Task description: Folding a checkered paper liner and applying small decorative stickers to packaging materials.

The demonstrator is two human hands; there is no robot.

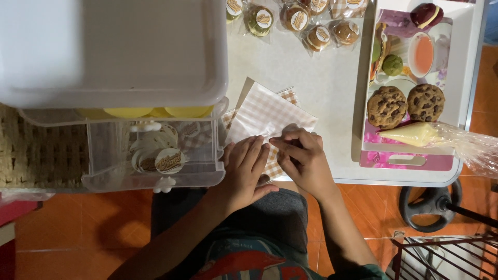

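My left hand (244, 166) presses flat, fingers loose, on the checked plastic bags (267, 116) at the surface's (321, 83) near edge; my right hand (303, 158) pinches the top bag's edge. Two chocolate-chip cookies (405, 105) sit on the tray (467, 62) near the right edge.

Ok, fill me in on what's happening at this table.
A seated person works at a white table. Both hands rest on a stack of checked, clear-fronted bags at the table's edge: the left hand presses flat on them, while the right hand's fingers pinch at the top one. On the person's right a tray holds two chocolate-chip cookies and a filled piping bag. Wrapped, stickered treats lie at the far edge.
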